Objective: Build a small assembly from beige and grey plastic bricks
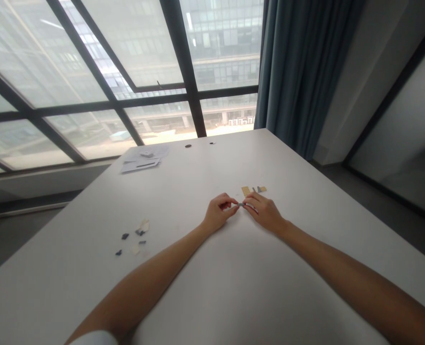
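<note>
Both hands meet over the middle of the white table (234, 287). My left hand (219, 212) is closed in a pinch and my right hand (264, 211) pinches too; between their fingertips sits a tiny grey piece (241, 205), held by both. Just beyond the hands lie a small tan studded plate (246, 190) and a couple of small grey and tan bits (259, 189).
Several small dark and cream pieces (136, 237) are scattered on the table at the left. Papers (143, 159) lie near the far edge, with two dark round spots (188, 145) beside them. Large windows stand behind, and a blue curtain (298, 72) hangs at the right.
</note>
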A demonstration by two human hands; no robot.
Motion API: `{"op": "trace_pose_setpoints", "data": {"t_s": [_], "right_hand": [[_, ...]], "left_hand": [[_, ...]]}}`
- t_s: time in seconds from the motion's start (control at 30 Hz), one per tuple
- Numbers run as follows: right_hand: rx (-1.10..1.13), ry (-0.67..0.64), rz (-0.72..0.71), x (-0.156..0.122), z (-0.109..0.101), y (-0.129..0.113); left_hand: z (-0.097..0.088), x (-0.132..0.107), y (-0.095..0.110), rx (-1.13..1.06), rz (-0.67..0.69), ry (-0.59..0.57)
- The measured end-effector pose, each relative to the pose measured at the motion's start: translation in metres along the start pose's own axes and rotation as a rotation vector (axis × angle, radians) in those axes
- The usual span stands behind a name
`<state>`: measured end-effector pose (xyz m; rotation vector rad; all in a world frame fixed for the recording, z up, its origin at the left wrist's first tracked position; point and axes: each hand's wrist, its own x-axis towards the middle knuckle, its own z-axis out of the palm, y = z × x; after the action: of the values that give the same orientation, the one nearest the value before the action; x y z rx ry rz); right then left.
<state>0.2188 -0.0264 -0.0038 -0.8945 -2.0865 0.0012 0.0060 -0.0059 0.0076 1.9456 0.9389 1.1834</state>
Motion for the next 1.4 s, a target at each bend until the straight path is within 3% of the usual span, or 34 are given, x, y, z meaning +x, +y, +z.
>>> {"op": "trace_pose_setpoints", "data": {"t_s": [0.23, 0.57, 1.4], "right_hand": [[0.015, -0.016, 0.040, -0.002, 0.000, 0.000], [0.042, 0.014, -0.024, -0.002, 0.000, 0.002], [0.044, -0.007, -0.067, -0.001, -0.002, 0.004]], "left_hand": [[-0.003, 0.002, -0.006, 0.017, 0.030, 0.062], [0.000, 0.003, -0.012, 0.009, 0.055, 0.078], [0.003, 0.001, -0.014, 0.022, 0.031, 0.048]]}}
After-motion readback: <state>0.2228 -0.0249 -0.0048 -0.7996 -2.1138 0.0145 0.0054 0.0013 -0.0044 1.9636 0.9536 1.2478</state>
